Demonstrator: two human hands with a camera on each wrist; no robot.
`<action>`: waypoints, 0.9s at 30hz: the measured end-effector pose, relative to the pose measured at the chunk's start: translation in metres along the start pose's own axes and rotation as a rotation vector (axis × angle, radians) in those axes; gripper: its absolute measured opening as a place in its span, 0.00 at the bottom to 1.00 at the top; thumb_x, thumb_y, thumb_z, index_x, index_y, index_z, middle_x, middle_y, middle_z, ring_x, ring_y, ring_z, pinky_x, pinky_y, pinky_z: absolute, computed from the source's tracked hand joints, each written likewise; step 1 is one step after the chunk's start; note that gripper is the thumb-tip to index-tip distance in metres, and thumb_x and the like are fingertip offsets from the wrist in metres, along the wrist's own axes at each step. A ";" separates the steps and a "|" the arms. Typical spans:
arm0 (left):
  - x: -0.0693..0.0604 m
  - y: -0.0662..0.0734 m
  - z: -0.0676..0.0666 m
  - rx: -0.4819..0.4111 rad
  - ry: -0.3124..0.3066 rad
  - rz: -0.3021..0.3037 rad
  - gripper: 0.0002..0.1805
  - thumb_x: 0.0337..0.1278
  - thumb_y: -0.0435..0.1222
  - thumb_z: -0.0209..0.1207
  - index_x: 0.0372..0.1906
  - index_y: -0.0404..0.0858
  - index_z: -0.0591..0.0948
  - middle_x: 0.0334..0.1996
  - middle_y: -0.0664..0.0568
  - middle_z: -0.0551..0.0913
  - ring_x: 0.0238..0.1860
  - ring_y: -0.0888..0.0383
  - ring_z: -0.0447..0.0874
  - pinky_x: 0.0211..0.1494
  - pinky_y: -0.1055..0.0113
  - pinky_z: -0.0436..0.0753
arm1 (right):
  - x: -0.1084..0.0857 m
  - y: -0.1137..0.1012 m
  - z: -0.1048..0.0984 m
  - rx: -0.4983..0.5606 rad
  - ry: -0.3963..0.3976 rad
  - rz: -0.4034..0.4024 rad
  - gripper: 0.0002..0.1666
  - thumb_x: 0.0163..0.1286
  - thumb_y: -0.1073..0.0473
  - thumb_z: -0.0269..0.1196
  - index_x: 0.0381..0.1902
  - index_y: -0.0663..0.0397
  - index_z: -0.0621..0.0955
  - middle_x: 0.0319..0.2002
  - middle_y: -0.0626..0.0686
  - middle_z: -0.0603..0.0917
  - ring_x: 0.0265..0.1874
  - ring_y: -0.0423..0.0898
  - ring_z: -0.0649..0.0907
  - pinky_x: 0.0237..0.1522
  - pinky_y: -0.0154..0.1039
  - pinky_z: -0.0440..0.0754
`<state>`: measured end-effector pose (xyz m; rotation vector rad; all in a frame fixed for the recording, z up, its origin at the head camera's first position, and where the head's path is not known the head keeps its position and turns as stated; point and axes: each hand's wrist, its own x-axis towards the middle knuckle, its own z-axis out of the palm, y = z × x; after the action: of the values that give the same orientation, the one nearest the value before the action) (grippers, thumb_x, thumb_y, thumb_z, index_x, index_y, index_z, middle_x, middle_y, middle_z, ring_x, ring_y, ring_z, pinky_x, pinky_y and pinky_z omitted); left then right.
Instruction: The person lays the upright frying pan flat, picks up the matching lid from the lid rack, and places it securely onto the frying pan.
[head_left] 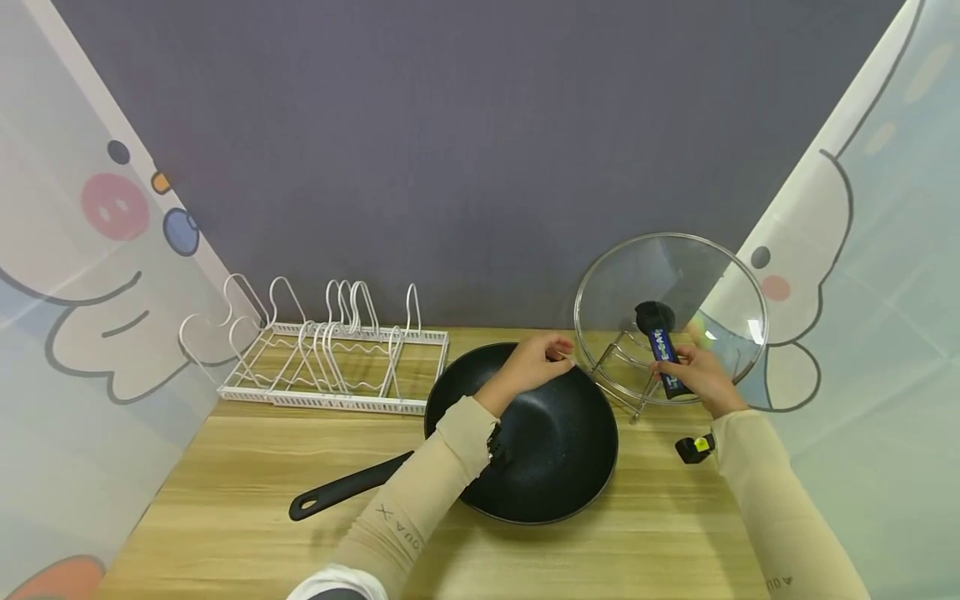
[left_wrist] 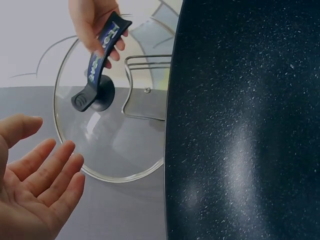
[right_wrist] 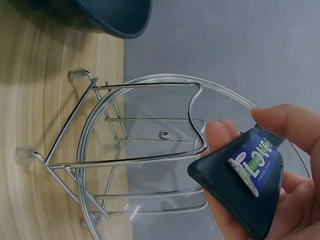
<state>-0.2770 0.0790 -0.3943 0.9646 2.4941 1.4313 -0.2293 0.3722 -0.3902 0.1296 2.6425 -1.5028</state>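
A round glass lid with a metal rim stands tilted in a wire stand at the back right. My right hand grips the lid's black handle, which bears a blue label; in the right wrist view the fingers of that hand curl round it. A black wok lies in the middle, its long handle pointing to the front left. Above the wok's back rim hovers my left hand, holding nothing; the left wrist view shows its fingers loosely bent and apart.
A white wire rack with upright loops stands at the back left of the wooden table. A grey wall rises behind, with patterned panels on both sides. A small black object with a yellow patch is beside my right wrist.
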 end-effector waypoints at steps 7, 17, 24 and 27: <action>0.005 -0.003 0.007 0.016 -0.012 -0.012 0.17 0.60 0.36 0.59 0.54 0.39 0.78 0.50 0.48 0.82 0.45 0.58 0.80 0.46 0.72 0.78 | 0.005 0.000 0.001 0.022 -0.017 0.011 0.35 0.67 0.51 0.60 0.60 0.75 0.66 0.33 0.45 0.86 0.33 0.44 0.85 0.31 0.36 0.81; 0.012 -0.004 0.013 -0.014 -0.002 -0.034 0.17 0.61 0.36 0.58 0.54 0.37 0.78 0.50 0.46 0.81 0.46 0.57 0.81 0.47 0.73 0.77 | 0.011 -0.002 0.001 0.138 -0.096 0.003 0.30 0.70 0.61 0.55 0.58 0.84 0.63 0.31 0.46 0.83 0.31 0.43 0.86 0.32 0.34 0.83; 0.019 -0.010 0.020 0.013 0.017 -0.060 0.16 0.60 0.36 0.59 0.52 0.37 0.79 0.47 0.51 0.83 0.44 0.60 0.80 0.45 0.74 0.77 | 0.012 0.001 0.005 0.151 -0.086 0.010 0.27 0.71 0.58 0.55 0.53 0.82 0.66 0.27 0.46 0.82 0.26 0.41 0.85 0.29 0.35 0.83; 0.023 -0.011 0.023 0.019 0.015 -0.069 0.16 0.60 0.37 0.59 0.52 0.38 0.79 0.47 0.52 0.82 0.44 0.60 0.80 0.45 0.74 0.77 | 0.012 0.001 0.006 0.152 -0.087 0.016 0.26 0.71 0.59 0.54 0.52 0.82 0.65 0.27 0.47 0.82 0.25 0.40 0.84 0.28 0.36 0.83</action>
<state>-0.2912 0.1050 -0.4109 0.8646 2.5300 1.4022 -0.2411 0.3680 -0.3960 0.0939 2.4537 -1.6636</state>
